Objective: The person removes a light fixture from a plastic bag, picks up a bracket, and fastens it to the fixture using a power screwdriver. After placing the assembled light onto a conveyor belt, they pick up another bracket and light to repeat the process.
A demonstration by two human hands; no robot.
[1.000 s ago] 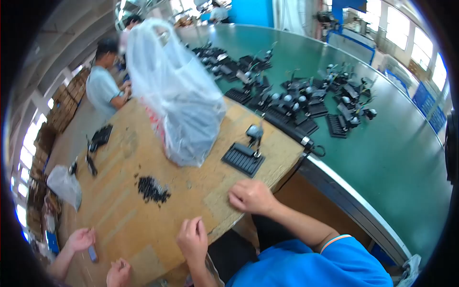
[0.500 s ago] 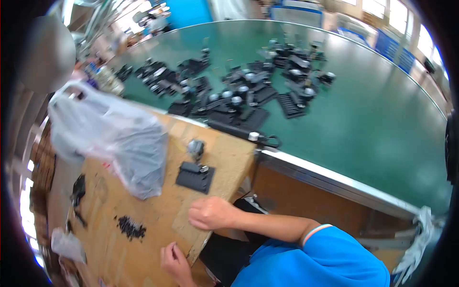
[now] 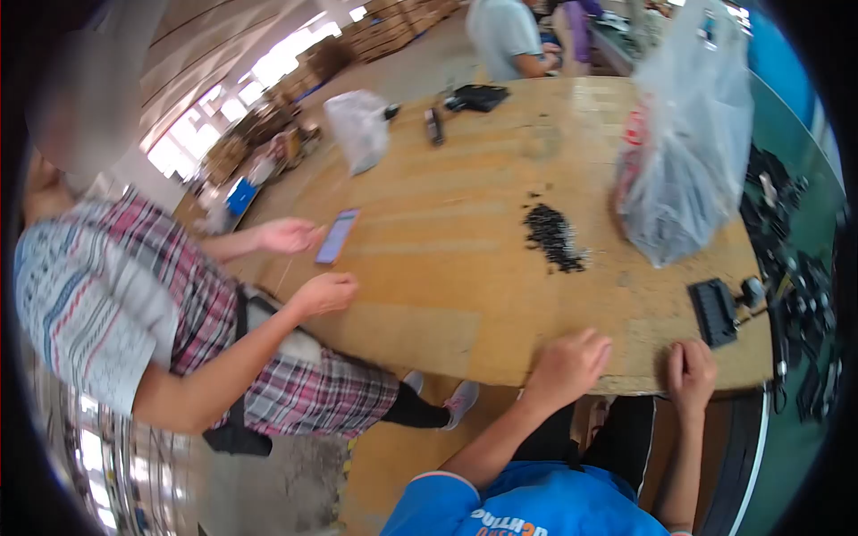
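Wooden table (image 3: 465, 268) fills mid-view; its near edge runs across 6 o'clock.

Co-worker in a plaid shirt (image 3: 134, 295) at 9 o'clock, both forearms on the table. One of their hands (image 3: 290, 237) is just beside a phone (image 3: 337, 237); the other (image 3: 326, 293) rests closed near the table edge.

Large clear plastic bag (image 3: 688, 152) stands at 2 o'clock with dark contents low inside. A smaller clear bag (image 3: 357, 129) sits at 11 o'clock, well apart.

Left hand (image 3: 567, 366) lies at 5 o'clock, palm down over the near edge. Its grip is loosely curled, closed on nothing, with knuckles up and fingertips touching the wood.

Right hand (image 3: 693, 371) lies just toward 3 o'clock of the left. Its fingers are bent over the table edge. The grip is partly closed with nothing in it; contact under the edge is hidden.

Finned black unit (image 3: 713, 311) lies flat near the table's 4 o'clock corner, just beyond the right hand toward 12 o'clock, and not touched. Its long axis runs roughly 11 to 5 o'clock. A small lamp head (image 3: 753, 290) sticks out on its 2 o'clock side.

A pile of small black bits (image 3: 554, 237) lies near centre, between the large bag and the phone.
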